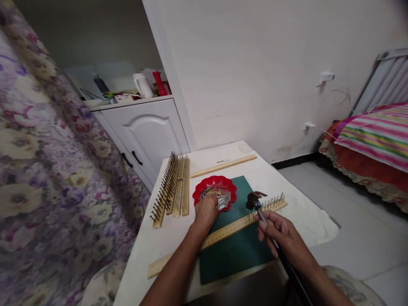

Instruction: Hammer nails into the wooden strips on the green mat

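Observation:
My left hand (pixel 207 209) reaches into a red scalloped bowl (pixel 232 191) of loose nails (pixel 224 199). Its fingers are curled down among the nails, and the fingertips are hidden. In my right hand (pixel 282 233) is a claw hammer (pixel 262 216), gripped by its handle with the head up. Beneath the hammer head, a wooden strip (pixel 228 232) lies slantwise across a green mat (pixel 237 261). Nails (pixel 273 201) stand upright along the strip's right end. Its middle shows rows of small holes, and my left forearm covers part of its left portion.
Several wooden strips (pixel 176 191) full of upright nails lie at the table's left. A bare strip (pixel 225 166) and a couple of loose nails (pixel 223 161) lie near the back edge. White table (pixel 296 221), cabinet (pixel 149 131), floral curtain (pixel 63 170) and bed (pixel 372 148) surround the workspace.

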`<action>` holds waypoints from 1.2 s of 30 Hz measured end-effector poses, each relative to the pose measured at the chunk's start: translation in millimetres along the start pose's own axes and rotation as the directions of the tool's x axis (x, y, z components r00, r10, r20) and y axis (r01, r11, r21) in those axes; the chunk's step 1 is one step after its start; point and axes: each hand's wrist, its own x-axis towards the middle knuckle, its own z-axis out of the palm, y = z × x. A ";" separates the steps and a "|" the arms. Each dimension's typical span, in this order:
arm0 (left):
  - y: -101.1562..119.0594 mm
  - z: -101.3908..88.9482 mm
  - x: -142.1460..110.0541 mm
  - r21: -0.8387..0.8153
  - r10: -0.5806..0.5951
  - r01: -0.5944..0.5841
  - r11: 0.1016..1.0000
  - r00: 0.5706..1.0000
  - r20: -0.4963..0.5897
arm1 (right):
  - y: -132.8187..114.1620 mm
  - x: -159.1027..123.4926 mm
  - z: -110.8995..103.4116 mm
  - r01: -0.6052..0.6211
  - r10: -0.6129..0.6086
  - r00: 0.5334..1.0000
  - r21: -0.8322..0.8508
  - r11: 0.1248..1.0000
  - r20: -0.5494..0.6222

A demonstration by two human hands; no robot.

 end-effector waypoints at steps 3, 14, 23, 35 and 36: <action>0.0 -0.6 -3.9 0.012 0.014 -0.014 1.000 1.000 -0.009 | 1.0 0.1 0.6 0.001 -0.001 1.000 -0.003 1.000 0.000; -1.9 -4.8 -18.8 -0.198 0.078 -0.126 0.972 0.969 -0.233 | 4.3 2.4 2.5 0.003 -0.003 1.000 0.020 1.000 -0.003; 25.1 -2.7 -44.1 -0.892 -0.019 -0.107 0.439 0.992 -0.128 | 16.7 9.0 13.0 0.028 -0.026 0.997 0.021 0.999 -0.077; 58.7 -4.8 -74.9 -0.989 0.177 -0.006 0.150 0.984 0.020 | 17.5 11.5 12.9 0.091 -0.081 0.981 0.049 0.995 -0.179; 58.7 -6.6 -75.5 -0.984 0.188 -0.024 0.175 0.982 0.009 | 17.6 11.4 12.5 0.089 -0.078 0.981 0.050 0.995 -0.176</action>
